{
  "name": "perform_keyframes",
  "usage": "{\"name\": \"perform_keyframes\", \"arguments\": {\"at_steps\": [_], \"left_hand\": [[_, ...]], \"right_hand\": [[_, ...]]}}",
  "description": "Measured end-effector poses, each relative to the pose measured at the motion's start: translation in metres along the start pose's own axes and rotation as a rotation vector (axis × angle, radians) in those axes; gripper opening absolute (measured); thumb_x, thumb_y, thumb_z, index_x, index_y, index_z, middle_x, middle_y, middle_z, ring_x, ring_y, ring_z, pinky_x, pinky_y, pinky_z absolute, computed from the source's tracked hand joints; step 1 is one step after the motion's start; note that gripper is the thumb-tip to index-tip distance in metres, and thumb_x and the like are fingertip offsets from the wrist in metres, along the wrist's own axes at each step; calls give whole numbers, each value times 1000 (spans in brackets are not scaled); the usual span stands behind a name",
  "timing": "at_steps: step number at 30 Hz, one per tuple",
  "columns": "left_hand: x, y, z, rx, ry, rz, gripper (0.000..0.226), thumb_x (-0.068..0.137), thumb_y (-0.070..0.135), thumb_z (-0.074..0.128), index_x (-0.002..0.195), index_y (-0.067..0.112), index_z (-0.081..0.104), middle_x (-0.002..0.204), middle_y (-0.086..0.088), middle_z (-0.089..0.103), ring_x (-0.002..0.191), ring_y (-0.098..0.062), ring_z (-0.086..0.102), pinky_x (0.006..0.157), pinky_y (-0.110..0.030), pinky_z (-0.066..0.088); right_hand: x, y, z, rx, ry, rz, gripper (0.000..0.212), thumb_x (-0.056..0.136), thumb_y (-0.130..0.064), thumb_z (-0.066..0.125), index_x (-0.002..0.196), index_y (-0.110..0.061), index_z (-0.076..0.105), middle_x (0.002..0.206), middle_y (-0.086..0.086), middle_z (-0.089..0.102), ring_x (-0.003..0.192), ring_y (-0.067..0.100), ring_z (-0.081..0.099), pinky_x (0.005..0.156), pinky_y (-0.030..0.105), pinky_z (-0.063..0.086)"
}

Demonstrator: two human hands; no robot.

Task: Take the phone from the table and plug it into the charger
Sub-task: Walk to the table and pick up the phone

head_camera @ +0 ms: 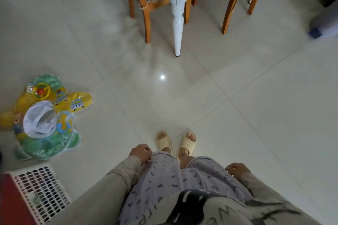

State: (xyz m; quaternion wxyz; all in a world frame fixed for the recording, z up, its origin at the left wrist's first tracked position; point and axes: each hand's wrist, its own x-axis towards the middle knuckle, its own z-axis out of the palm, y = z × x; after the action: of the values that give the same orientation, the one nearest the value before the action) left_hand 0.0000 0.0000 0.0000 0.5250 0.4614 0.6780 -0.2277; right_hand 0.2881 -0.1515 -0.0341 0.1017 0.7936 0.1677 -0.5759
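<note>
I stood on the tiled floor (pixel 237 78), facing the white worktop leg (pixel 178 23). My left hand (pixel 140 153) and right hand (pixel 236 170) hung loosely curled at my thighs, grasping nothing. I could not locate the phone or charger; neither was visible.

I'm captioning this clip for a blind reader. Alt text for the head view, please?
A person stands on a tiled floor, left hand and right hand empty at their thighs, facing a white table leg and wooden chairs. No phone or charger shows.
</note>
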Motion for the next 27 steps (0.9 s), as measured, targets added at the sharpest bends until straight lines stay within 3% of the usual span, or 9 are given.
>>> {"name": "perform_keyframes", "arguments": {"at_steps": [4,6,8,11,14,16,19,22,27], "left_hand": [[3,9,1,-90,35,-16,29,85,9,47,58,21,49,65,-4,57,49,-13,52,43,-19,36],[6,13,2,-150,57,-33,29,85,9,49,57,20,49,66,-6,59,53,-17,53,47,-21,39],[7,14,0,-189,91,-51,29,84,9,50,58,19,50,76,-12,63,63,-23,56,56,-25,43],[12,9,-3,-226,123,-91,30,86,8,49,57,19,49,84,-17,63,75,-22,56,71,-27,44],[14,4,-6,-222,119,-134,31,86,7,49,57,19,48,74,-10,59,74,-23,55,66,-24,40],[17,5,-11,-193,97,-163,31,86,7,49,58,19,47,69,-8,56,71,-25,53,53,-24,40],[25,10,-23,-145,72,-180,31,87,7,48,58,19,47,80,-11,57,61,-22,50,50,-22,38],[41,26,-43,-112,53,-186,31,87,8,48,59,19,47,85,-12,58,61,-22,50,59,-24,40],[73,73,-95,-149,42,-139,31,88,6,46,59,16,48,68,-9,57,51,-17,49,47,-24,36]], "right_hand": [[0,-16,-18,-55,-27,-26,31,90,-13,46,113,-2,65,121,14,64,109,26,60,90,29,45],[6,-28,-30,49,-12,-56,25,89,-10,48,102,3,64,96,16,68,83,27,60,69,29,47],[6,-44,-43,265,-13,-49,12,88,-6,48,89,1,58,68,12,58,58,23,48,50,23,37],[4,-73,-62,463,-22,-104,12,90,-4,46,81,-2,54,64,10,52,49,21,44,40,19,35],[-4,-101,-80,467,-27,-197,13,91,-6,44,84,-4,55,67,8,54,52,19,47,43,20,38],[-4,-119,-91,439,-24,-238,11,91,-7,44,89,-4,55,68,6,55,53,18,48,47,22,38],[1,-142,-101,411,-14,-272,12,91,-9,44,91,-4,55,69,4,56,54,16,49,48,21,40],[10,-164,-109,426,-19,-247,12,92,-8,44,91,-4,55,68,4,55,53,16,49,47,20,39],[24,-190,-118,502,-9,-113,12,91,-6,43,90,-3,55,66,6,54,51,17,47,41,18,36]]}}
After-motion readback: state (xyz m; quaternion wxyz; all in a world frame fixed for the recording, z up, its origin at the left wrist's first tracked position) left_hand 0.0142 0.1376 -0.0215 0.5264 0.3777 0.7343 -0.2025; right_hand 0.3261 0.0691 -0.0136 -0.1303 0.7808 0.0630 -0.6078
